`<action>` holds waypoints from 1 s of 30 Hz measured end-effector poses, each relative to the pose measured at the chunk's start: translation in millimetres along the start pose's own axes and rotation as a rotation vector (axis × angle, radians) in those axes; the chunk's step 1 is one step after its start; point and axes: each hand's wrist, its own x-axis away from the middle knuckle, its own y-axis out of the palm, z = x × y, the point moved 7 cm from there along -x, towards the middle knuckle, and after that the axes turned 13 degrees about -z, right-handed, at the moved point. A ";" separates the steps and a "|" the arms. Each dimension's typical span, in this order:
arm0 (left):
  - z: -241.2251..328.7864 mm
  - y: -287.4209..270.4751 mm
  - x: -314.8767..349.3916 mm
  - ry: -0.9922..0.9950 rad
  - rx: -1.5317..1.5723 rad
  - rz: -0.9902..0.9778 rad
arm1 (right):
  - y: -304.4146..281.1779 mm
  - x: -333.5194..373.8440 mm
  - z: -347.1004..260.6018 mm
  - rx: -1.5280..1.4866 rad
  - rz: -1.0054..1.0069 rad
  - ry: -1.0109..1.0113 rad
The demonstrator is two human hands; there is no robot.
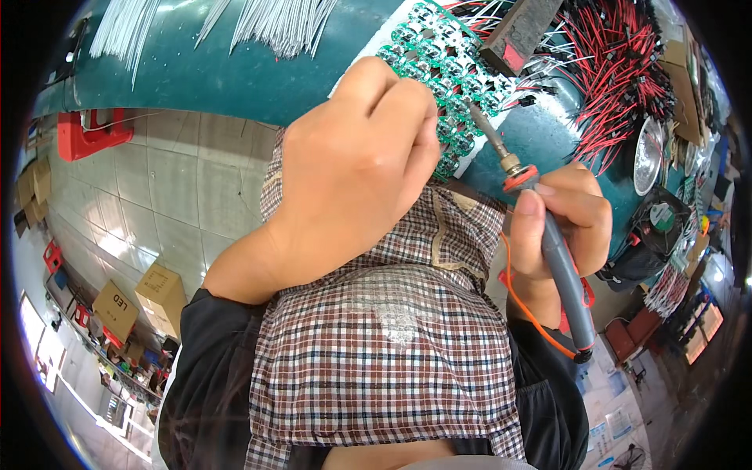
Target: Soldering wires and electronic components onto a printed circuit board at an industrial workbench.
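Note:
My right hand (583, 215) grips the grey handle of a soldering iron (560, 262). Its metal tip points up and left, over a panel of small green circuit boards (427, 55) at the table's near edge. An orange cord (529, 309) hangs by the handle's lower end. My left hand (356, 153) is at the panel's left side, fingers curled down and pressed together; its fingertips and anything in them are hidden behind the hand. A dark block-like bar (521, 35) lies across the panel's far right part, with red, white and black wires around it.
Bundles of white wires (282, 27) lie on the green table (211, 82) at the far left. A large heap of red and black wires (619, 78) fills the far right, beside a metal bowl (648, 157) and a black fan (658, 215). A red stool (94, 135) and cardboard boxes (160, 298) stand left.

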 end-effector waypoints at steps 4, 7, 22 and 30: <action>0.6 -3.0 -4.9 -0.026 -0.047 -0.014 | -4.6 -1.6 4.5 0.030 0.025 0.049; -0.2 5.1 -9.8 0.009 -0.093 -0.015 | -3.0 -2.6 6.9 0.027 0.055 0.059; -0.8 11.0 -17.2 0.023 -0.086 -0.036 | 1.1 -8.2 13.1 -0.041 0.023 0.121; 1.5 1.1 -20.2 -0.001 -0.003 -0.004 | -7.7 -10.0 12.5 -0.012 -0.005 0.164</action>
